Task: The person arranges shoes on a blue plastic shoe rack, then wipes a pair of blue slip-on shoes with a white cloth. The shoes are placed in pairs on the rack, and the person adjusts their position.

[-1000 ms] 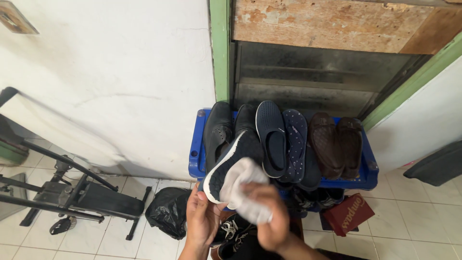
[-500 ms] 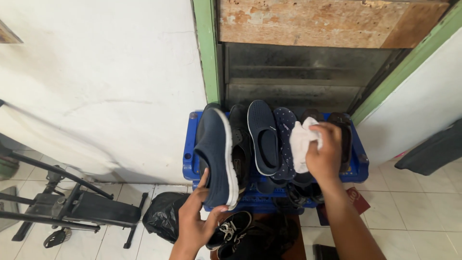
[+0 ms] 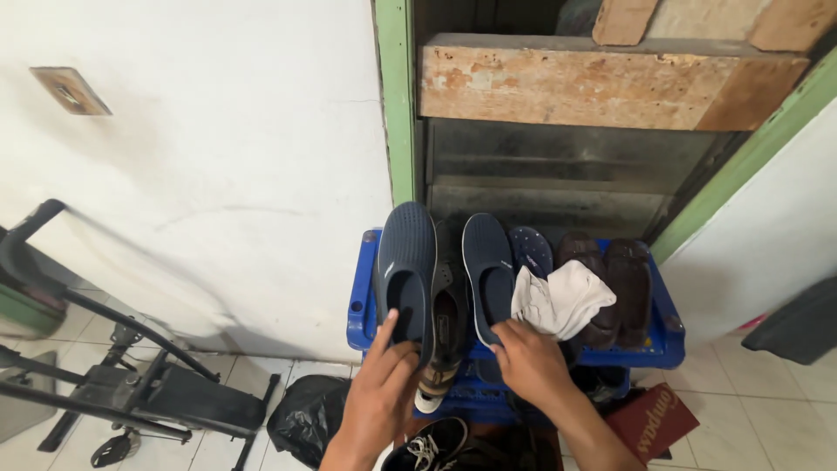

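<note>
My left hand [image 3: 382,397] grips the heel end of a navy slip-on shoe [image 3: 405,266] that rests toe-up on the top of a blue plastic shoe rack [image 3: 359,301]. Its matching navy shoe [image 3: 488,270] lies beside it, and my right hand [image 3: 527,362] rests on that shoe's heel with fingers spread. A white cloth [image 3: 558,299] lies crumpled on the shoes just above my right hand. A dark shoe with a tan sole [image 3: 445,336] sits between the two navy shoes.
A dotted navy slipper [image 3: 532,249] and a pair of brown shoes [image 3: 623,279] fill the rack's right side. Below are black lace-up sneakers [image 3: 427,445], a black bag [image 3: 301,414] and a red box [image 3: 654,423]. Exercise equipment [image 3: 122,384] stands left. A white wall and green door frame [image 3: 399,105] rise behind.
My left hand turned the navy shoe upright and set it on the rack. My right hand let go of the white cloth, leaving it on the shoes, and dropped to the second navy shoe.
</note>
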